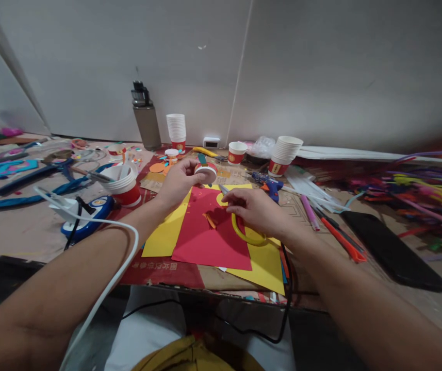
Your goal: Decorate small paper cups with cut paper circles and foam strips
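Note:
My left hand (180, 181) pinches a short round cup piece (206, 175), white and red with dark green bits at its top and bottom. Its flat white face is turned toward me. In my right hand (255, 208) is a pair of scissors (246, 237) with yellow handles, the blade tips pointing toward the cup piece but apart from it. Below both hands lies a red paper sheet (213, 247) on top of yellow paper (162, 238). Small orange scraps (210, 221) rest on the red sheet.
Stacked paper cups (176, 131) and a bottle (146, 123) stand along the back. Cups holding tools (124, 190) and a blue power strip (93, 214) are at left. A glue gun (273, 188), a phone (394, 250) and colourful pipe cleaners (433, 206) lie right.

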`<state>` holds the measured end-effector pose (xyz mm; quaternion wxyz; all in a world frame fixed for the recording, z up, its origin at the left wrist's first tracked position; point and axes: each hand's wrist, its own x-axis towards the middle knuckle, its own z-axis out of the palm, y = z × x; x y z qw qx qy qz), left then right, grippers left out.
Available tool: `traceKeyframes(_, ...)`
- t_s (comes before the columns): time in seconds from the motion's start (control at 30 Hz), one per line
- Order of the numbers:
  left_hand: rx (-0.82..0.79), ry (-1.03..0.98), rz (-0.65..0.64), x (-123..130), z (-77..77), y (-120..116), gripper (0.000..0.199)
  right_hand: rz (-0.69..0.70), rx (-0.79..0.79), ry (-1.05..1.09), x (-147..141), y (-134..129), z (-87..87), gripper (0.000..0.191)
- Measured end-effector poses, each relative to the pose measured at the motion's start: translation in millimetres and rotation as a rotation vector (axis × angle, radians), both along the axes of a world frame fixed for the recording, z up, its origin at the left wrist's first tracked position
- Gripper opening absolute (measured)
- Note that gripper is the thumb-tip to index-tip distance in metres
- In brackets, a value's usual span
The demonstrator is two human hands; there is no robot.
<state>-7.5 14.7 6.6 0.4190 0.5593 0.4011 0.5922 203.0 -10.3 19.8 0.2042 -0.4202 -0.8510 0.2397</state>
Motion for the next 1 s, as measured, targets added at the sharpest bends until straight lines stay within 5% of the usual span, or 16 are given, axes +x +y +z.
traceKeyframes(0.17, -0.01, -0.071, -0.064, 0, -5.8, 4, 0.027, -0.125, -0.04, 0.078, 4, 1, 1.9, 0.013)
traceKeyframes(0.67, 0.129, 0.058, -0.116, 4, 3.8, -13, 0.033, -0.147, -0.049, 0.328, 11, 5, 0.1, 0.018)
traceKeyframes(1.0, 0.356, 0.183, -0.118, 9, -2.5, -19, 0.02, -0.305, 0.175, 0.483, 17, 0, 16.5, 0.008)
